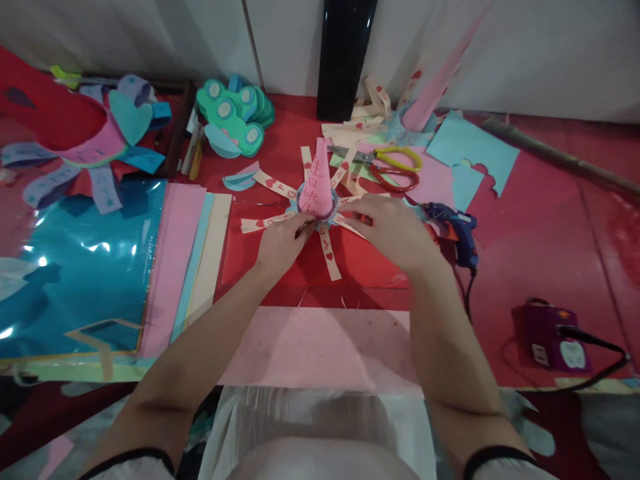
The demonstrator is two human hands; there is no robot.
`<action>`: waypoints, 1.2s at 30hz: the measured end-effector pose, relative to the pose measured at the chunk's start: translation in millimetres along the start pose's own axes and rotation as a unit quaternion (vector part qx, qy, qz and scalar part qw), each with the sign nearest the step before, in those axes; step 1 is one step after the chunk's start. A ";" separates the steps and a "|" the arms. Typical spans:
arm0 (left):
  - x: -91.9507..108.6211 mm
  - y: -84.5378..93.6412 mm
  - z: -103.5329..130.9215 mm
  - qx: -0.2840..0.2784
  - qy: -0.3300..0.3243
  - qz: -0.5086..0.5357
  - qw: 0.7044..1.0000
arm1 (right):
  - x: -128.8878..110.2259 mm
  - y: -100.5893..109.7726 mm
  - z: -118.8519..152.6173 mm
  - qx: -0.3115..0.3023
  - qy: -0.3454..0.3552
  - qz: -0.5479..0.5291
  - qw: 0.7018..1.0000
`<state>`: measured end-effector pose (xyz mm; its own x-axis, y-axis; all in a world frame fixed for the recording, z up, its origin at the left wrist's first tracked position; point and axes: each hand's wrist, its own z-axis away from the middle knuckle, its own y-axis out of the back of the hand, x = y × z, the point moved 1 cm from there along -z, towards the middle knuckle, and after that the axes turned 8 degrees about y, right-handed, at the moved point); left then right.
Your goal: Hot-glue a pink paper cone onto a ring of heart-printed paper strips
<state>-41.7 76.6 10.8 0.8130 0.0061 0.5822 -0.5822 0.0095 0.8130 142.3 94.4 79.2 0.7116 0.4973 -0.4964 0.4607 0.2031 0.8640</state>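
Observation:
A pink paper cone (320,180) with red handwritten characters stands inside a light blue paper ring. Cream paper strips (327,257) with red hearts and letters spread outward from the ring over the red tabletop. My left hand (284,241) pinches the ring's near left edge at the cone's foot, its fingertips closed there. At the ring's right side, my right hand (393,223) has thumb and fingers closed around a cream strip, which they partly hide. Scissors (373,157) with a yellow and a red handle lie behind the cone.
A blue glue gun (463,233) lies right of my right hand, its cord running near a purple power box (555,337). Coloured paper sheets (175,267) are stacked left. Green foam shapes (235,113), a second pink cone (440,87) and blue paper scraps (470,150) are farther back.

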 end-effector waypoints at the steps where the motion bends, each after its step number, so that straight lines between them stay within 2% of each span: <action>1: 0.1 0.1 0.0 -0.002 0.001 -0.001 1.000 | -1.5 -3.9 -4.0 -0.017 0.000 0.014 1.000; 7: 0.3 0.1 0.0 -0.005 0.002 0.001 1.000 | -0.5 -22.5 -8.2 -0.047 0.000 0.045 0.998; 16: -2.4 -1.6 0.4 0.003 -0.007 -0.027 1.000 | -1.2 -33.8 -8.4 -0.057 0.017 0.054 0.997; 36: 0.1 0.1 0.4 -0.008 -0.006 -0.033 0.999 | 1.9 -37.1 -7.3 -0.058 0.016 0.048 0.997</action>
<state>-41.7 76.2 10.9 0.8496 -0.0061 0.5273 -0.5270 0.0261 0.8494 122.7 94.0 46.8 0.7314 0.5459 -0.4087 0.3248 0.2480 0.9127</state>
